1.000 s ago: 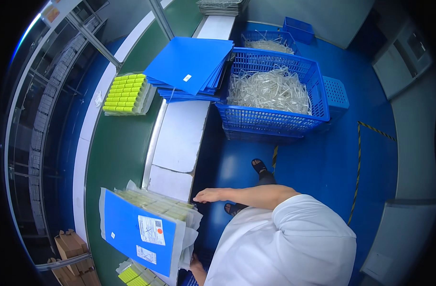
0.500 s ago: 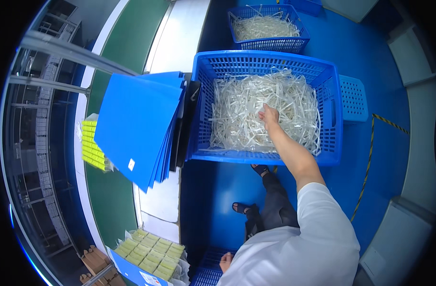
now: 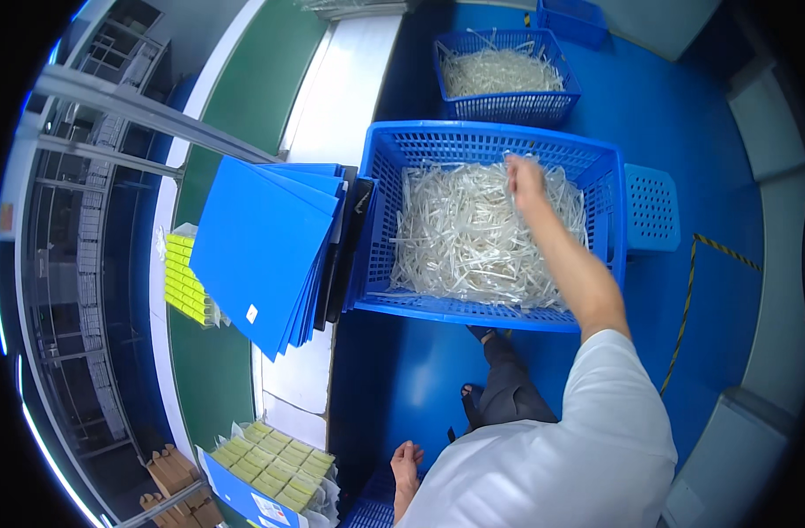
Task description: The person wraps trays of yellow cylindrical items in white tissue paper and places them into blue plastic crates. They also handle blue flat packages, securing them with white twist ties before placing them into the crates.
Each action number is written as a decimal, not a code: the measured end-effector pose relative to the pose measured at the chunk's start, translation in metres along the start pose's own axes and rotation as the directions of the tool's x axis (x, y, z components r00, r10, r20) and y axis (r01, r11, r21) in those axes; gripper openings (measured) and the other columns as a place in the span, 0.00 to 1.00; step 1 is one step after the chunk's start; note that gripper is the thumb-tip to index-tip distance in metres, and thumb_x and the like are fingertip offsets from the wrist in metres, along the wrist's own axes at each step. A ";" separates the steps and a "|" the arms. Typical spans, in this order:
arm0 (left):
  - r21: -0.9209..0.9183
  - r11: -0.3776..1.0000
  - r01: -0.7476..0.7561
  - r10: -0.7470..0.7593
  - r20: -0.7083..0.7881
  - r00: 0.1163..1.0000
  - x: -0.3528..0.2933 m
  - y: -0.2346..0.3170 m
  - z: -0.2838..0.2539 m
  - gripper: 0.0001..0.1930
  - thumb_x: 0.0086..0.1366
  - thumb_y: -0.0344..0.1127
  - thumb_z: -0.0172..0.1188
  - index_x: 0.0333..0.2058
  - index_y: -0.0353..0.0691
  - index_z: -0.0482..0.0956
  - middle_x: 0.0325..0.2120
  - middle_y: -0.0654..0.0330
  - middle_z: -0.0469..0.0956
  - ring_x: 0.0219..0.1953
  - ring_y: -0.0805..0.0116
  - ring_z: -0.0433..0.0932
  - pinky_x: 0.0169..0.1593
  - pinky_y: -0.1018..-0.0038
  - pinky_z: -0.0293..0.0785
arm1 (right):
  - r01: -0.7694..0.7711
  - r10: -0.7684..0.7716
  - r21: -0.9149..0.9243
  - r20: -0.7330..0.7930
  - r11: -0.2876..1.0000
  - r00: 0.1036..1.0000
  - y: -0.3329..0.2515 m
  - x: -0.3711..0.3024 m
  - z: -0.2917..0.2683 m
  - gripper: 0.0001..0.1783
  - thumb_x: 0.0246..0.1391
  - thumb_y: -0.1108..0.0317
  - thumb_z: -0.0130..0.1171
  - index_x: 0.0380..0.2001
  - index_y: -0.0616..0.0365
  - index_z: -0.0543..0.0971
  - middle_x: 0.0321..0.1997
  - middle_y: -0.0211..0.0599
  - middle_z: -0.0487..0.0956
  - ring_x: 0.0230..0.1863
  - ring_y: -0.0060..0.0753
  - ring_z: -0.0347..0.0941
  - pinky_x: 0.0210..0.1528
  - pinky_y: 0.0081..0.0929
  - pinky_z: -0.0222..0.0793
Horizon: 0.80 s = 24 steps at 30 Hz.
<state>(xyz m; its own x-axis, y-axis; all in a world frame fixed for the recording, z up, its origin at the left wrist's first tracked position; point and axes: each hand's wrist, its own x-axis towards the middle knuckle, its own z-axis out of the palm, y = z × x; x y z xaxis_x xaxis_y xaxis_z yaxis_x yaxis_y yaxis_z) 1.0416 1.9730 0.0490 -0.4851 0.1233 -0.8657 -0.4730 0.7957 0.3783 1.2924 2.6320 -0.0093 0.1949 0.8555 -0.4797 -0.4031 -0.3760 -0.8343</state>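
Note:
My right hand [image 3: 526,182] is over the far part of a large blue plastic basket [image 3: 495,315]. Its fingers are drawn together; whether they hold any strips is hard to make out. Beneath it, a tangled heap of thin, clear-white plastic strips [image 3: 473,233] fills much of the basket. My left hand [image 3: 408,459] hangs low beside my body, fingers loosely bent and apart, with nothing visible in it. Near it are a lower blue crate [image 3: 367,513], partly hidden, and a block of pale green small packs [image 3: 275,462] on the bench.
Blue sheets [image 3: 266,246] stand at the basket's left, with black boards behind them. Bright yellow-green packs [image 3: 184,280] sit on the green bench surface [image 3: 211,378]. Another basket of strips [image 3: 508,106] stands farther off. A light-blue perforated bin [image 3: 653,209] is at the right.
My right hand has moved from the middle of the strip heap up toward the basket's far side. My left hand has come further into view. The whole view has shifted slightly.

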 end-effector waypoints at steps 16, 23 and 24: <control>-0.157 0.129 -0.979 0.990 -0.043 0.137 -0.159 0.118 -0.029 0.19 0.66 0.35 0.64 0.52 0.30 0.77 0.45 0.48 0.81 0.49 0.59 0.81 0.55 0.65 0.75 | 0.883 0.200 -0.298 0.950 0.364 0.238 -0.262 -0.494 0.107 0.17 0.64 0.55 0.59 0.41 0.57 0.85 0.31 0.27 0.81 0.31 0.18 0.73 0.35 0.20 0.70; -0.196 -0.501 -0.843 0.786 0.304 -0.538 -0.307 0.142 -0.077 0.63 0.42 0.67 0.77 0.67 0.31 0.58 0.61 0.39 0.67 0.65 0.41 0.65 0.69 0.47 0.56 | 0.915 0.700 0.082 0.618 0.396 -0.358 -0.144 -0.648 0.036 0.12 0.60 0.60 0.58 0.36 0.56 0.84 0.36 0.44 0.83 0.41 0.44 0.79 0.47 0.39 0.73; -0.416 -0.095 -0.904 0.839 0.455 -0.298 -0.297 0.123 -0.078 0.64 0.42 0.64 0.78 0.69 0.33 0.55 0.62 0.42 0.66 0.67 0.46 0.64 0.70 0.54 0.57 | 0.895 0.712 0.098 0.571 0.435 -0.409 -0.145 -0.665 0.035 0.11 0.61 0.62 0.58 0.34 0.57 0.84 0.34 0.44 0.83 0.41 0.42 0.79 0.46 0.38 0.73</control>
<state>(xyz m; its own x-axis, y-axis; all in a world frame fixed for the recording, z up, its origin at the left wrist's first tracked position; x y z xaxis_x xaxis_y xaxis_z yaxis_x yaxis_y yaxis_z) 1.0701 1.9884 0.3783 0.0826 0.9009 0.4260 0.1777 -0.4339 0.8833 1.1905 2.1299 0.4405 -0.8769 -0.4144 -0.2434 -0.0886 0.6370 -0.7657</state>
